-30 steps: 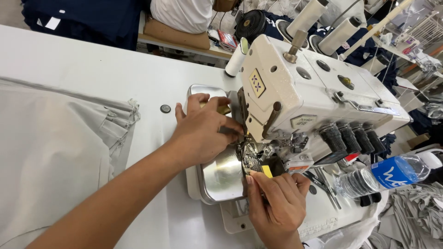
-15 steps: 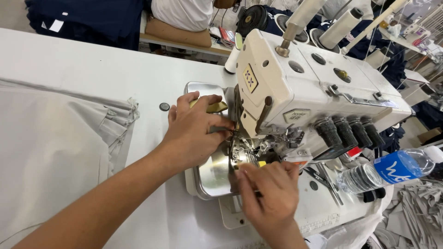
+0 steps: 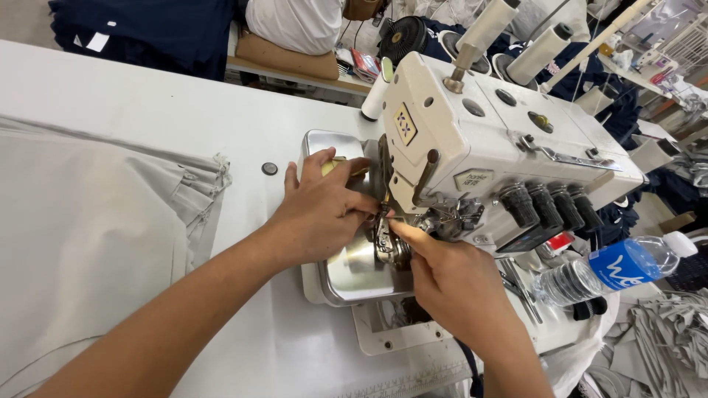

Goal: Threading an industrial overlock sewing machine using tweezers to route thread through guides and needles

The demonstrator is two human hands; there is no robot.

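Two hands (image 3: 383, 243) crowding machine's (image 3: 487, 140) edge

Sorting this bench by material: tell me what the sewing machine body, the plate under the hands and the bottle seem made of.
Sewing machine body: looks like cream-painted metal casting, smooth satin coat; it could be hard plastic. Plate: polished bare metal, mirror-like reflections, under the left hand and right hand. Bottle: clear thin plastic, ribbed and see-through, with a blue label.
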